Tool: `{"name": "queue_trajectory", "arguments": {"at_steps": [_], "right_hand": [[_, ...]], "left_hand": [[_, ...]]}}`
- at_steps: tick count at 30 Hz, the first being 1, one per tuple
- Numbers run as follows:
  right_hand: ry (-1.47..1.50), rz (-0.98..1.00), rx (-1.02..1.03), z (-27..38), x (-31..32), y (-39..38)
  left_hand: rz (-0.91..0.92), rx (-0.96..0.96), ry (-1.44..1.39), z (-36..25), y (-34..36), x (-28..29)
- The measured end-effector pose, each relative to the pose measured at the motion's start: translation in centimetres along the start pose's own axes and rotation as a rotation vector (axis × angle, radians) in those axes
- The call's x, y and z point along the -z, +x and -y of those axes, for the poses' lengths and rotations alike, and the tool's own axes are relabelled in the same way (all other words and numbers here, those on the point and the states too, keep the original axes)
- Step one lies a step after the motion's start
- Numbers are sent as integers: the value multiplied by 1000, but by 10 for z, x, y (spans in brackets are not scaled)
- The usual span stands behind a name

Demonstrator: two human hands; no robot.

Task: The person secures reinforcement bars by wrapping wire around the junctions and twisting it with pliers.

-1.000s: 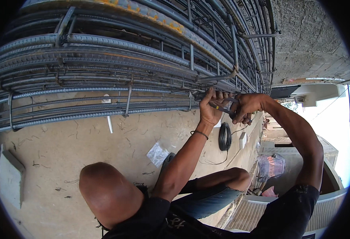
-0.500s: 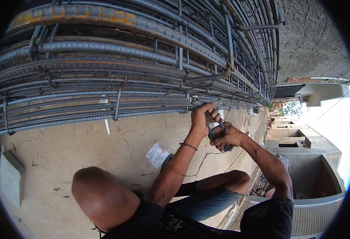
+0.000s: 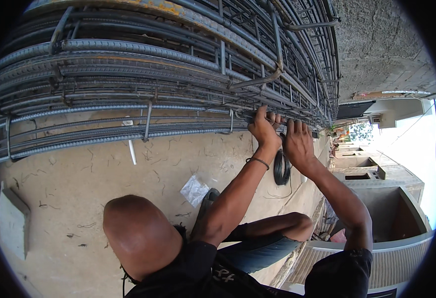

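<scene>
My left hand (image 3: 266, 134) is closed at the lower edge of the steel rebar cage (image 3: 188, 111), its thumb raised against the bars. Close beside it, my right hand (image 3: 300, 146) is closed too, knuckles up, over the same edge. Something dark shows between the two hands, but the fingers cover most of it and its kind is hidden. A coil of black wire (image 3: 282, 169) hangs just below the hands, with a loose strand (image 3: 280, 197) trailing under it. Near my left hand, a bent stirrup (image 3: 232, 121) wraps the lowest bars. A dark band circles my left wrist.
More rebar cages, one with a rusty bar (image 3: 178, 12), are stacked above. Clear plastic (image 3: 194, 191), a white stick (image 3: 132, 150) and scattered wire bits lie on the concrete ground. A concrete block (image 3: 13, 223) sits at the left. Unfinished buildings (image 3: 384, 213) stand at the right.
Both hands have moved up against the rebar, the right one rising more. The dark-handled tool seen between them is now mostly hidden. The wire coil now hangs in plain view.
</scene>
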State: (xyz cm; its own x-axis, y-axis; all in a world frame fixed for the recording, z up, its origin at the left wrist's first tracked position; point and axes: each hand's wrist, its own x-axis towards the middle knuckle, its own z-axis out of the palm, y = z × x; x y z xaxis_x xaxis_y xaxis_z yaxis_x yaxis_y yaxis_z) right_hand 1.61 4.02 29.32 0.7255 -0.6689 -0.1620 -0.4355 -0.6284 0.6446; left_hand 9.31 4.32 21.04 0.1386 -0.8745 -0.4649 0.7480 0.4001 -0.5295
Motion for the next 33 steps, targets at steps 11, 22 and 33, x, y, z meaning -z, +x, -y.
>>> {"name": "queue_trajectory", "arguments": {"at_steps": [11,22,33], "right_hand": [[606,857,-127,-13,54,40],[1254,1195,-388,-2,44,17],[-4,14,-101,23,10,-2]], "left_hand": [[435,139,32,-21,-6,35],[29,243,176,-27,-15,22],[-165,124,62,-12,-3,-7]]}}
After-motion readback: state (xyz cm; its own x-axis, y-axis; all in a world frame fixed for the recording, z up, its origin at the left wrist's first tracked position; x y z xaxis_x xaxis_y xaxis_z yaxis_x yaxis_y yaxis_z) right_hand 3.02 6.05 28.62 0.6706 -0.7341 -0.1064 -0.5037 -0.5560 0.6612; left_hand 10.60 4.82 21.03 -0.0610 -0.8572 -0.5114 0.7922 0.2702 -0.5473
